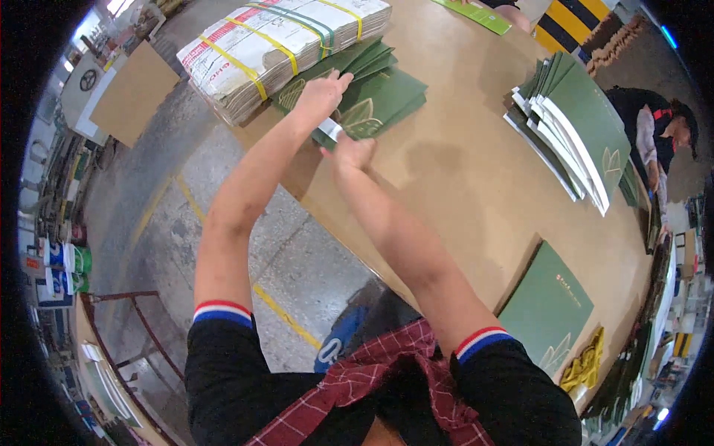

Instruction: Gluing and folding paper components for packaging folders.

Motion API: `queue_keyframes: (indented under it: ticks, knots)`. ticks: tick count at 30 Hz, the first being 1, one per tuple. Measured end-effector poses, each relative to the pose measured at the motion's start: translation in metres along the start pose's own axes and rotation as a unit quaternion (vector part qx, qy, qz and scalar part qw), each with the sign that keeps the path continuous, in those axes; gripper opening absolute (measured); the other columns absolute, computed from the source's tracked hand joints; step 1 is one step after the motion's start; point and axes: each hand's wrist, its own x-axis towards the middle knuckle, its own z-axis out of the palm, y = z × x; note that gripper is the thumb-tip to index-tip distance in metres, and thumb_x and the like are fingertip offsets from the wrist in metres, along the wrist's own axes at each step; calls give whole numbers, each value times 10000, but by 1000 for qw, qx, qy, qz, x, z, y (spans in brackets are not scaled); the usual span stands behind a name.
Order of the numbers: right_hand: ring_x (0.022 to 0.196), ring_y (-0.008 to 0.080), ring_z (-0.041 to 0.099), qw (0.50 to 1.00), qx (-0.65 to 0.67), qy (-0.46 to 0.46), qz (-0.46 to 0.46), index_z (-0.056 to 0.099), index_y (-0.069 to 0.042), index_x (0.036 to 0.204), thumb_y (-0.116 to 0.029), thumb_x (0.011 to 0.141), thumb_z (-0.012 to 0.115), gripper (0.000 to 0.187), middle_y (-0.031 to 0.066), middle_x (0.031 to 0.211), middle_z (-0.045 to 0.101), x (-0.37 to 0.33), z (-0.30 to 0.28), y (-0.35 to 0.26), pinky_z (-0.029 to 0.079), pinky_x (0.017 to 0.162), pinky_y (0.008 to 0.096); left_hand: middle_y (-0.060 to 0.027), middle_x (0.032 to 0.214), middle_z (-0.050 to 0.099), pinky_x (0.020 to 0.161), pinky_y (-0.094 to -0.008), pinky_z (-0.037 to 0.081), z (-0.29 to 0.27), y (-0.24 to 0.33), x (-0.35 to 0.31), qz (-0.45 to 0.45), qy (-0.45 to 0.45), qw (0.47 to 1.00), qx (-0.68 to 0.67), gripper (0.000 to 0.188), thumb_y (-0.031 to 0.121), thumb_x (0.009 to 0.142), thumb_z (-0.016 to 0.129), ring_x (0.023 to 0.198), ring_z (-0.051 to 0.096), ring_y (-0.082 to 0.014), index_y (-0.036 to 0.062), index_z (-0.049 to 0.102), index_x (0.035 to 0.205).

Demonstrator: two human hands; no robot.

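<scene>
Green card folders (394, 93) on the desk (468, 111), beside a strapped paper bundle (256, 52); right hand (354, 153) clamped on their near edge, left hand (320, 99) atop, grip unclear. Likely light, stiffish, slippery; best taken by edges.

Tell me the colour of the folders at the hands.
The folders are dark green with pale gold leaf outlines; head view.

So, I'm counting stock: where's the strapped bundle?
In the head view, the strapped bundle sits upper left on the table, beside the green folders by the left hand.
</scene>
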Motion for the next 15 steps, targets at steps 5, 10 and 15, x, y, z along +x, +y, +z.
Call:
queue_keyframes:
  ticks: [5, 10, 15]
  knots:
    - [659, 255, 595, 862, 472, -145, 116, 473, -13, 971, -145, 792, 540, 232, 114, 907, 579, 83, 31, 14, 494, 438, 405, -162, 1031, 566, 693, -408, 484, 8, 14, 12, 4, -26, 994, -111, 354, 25, 704, 459, 773, 605, -305, 69, 537, 1046]
    - [883, 193, 559, 937, -64, -303, 161, 429, -121, 1056, -225, 869, 465, 217, 57, 1019, 543, 60, 28, 0, 527, 646, 386, -150, 909, 615, 777, -406, 466, 11, -6, -18, -109, -62, 973, -193, 345, 57, 660, 533, 854, 583, -316, 114, 607, 992]
    - [863, 173, 568, 911, 69, -397, 88, 470, -66, 1081, -161, 859, 484, 242, 62, 985, 560, 62, -15, -5, 508, 707, 339, -156, 949, 606, 802, -397, 454, 38, 20, -3, -111, -26, 964, -241, 350, 101, 682, 536, 876, 579, -324, 113, 597, 1026]
